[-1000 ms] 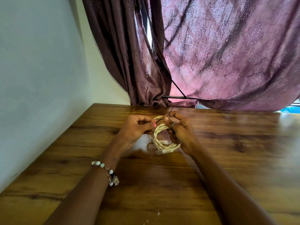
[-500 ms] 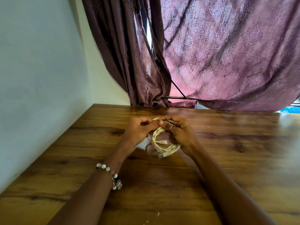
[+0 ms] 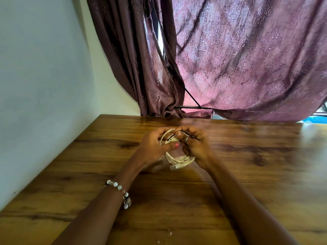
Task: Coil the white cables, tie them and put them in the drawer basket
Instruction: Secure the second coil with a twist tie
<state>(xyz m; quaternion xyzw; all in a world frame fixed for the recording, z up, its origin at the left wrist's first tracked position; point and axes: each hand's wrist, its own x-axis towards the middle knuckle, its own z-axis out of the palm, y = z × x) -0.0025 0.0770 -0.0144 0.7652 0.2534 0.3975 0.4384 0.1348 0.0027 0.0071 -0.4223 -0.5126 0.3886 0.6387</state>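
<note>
A coiled white cable [image 3: 178, 159] with a plug at its lower end hangs between both hands just above the wooden table [image 3: 247, 174]. My left hand [image 3: 154, 147] grips the coil's upper left side, thumb across the loops. My right hand [image 3: 196, 147] holds the coil's right side and pinches a thin black tie [image 3: 192, 137] that crosses the top of the loops. The coil's middle is hidden by my fingers. No drawer basket is in view.
A white wall [image 3: 44, 85] borders the table on the left. Purple curtains [image 3: 238, 59] hang behind the table's far edge, with a dark metal bar [image 3: 191, 107] under them. Small white crumbs [image 3: 169, 233] lie near the table's front.
Both hands have shifted slightly toward me with the coil. The black tie, earlier sticking up above the loops, now lies across the top of the coil in my right fingers.
</note>
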